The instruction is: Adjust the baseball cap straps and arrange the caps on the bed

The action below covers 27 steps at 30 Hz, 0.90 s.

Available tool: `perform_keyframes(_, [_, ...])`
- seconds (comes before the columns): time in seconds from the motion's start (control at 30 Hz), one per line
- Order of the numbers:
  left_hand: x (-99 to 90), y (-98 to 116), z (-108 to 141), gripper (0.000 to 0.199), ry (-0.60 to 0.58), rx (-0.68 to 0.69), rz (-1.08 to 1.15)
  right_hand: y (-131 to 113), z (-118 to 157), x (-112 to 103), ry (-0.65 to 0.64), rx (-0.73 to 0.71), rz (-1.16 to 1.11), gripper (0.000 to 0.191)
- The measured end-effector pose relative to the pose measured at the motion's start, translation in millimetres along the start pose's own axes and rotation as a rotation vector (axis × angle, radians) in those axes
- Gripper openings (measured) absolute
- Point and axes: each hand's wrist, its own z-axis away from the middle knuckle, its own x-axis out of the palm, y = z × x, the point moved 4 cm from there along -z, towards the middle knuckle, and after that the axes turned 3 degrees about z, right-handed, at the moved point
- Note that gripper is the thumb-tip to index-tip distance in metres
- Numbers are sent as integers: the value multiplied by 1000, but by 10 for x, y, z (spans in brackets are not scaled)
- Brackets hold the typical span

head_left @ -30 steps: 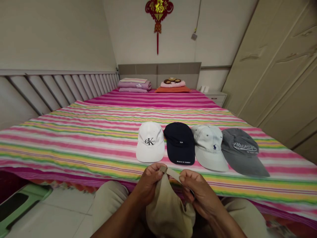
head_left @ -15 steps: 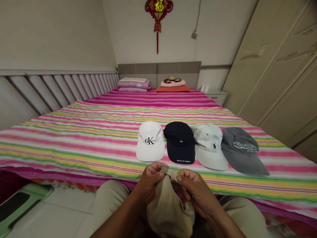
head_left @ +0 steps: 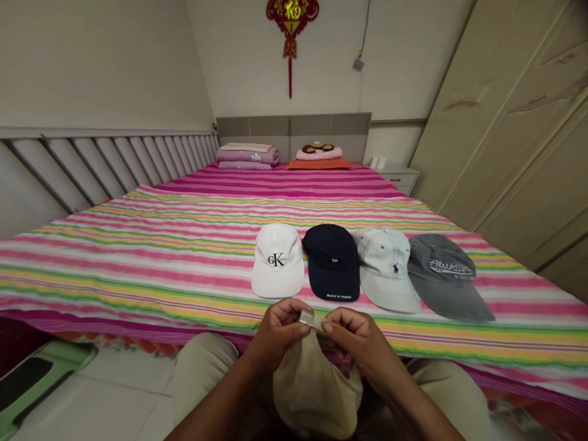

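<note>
A beige cap (head_left: 316,389) hangs between my hands over my lap, its back strap held up near the bed's front edge. My left hand (head_left: 282,334) pinches the strap at its metal buckle (head_left: 307,317). The strap's other side is gripped by my right hand (head_left: 361,340), thumb on top. Beyond my hands, a white cap (head_left: 278,260), a navy cap (head_left: 334,263), a pale cap with a small horse emblem (head_left: 387,269) and a grey cap (head_left: 448,275) lie in a row, brims toward me.
The caps lie on a striped bedspread (head_left: 160,257). Folded purple bedding (head_left: 248,157) and an orange-and-pink pile (head_left: 319,156) sit by the headboard (head_left: 261,131). A green stool (head_left: 50,373) stands at lower left, a wardrobe (head_left: 514,135) at right.
The buckle has turned so its shiny face shows. My right hand has shifted slightly left along the strap, closer to my left hand.
</note>
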Motion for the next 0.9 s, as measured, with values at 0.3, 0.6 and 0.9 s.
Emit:
perform_keyframes(0.3, [70,-2,24,28,-4,5,-29,8,-4,86,-84,26,-105,30])
perform_keyframes(0.6, [53,-33,34,29,4,-39,-14,46,-29,0,-27,-14,-135,28])
perform_keyframes(0.9, [-53,-79,44,29,51,-37,62,94,-22,31,-110,44,-202,32])
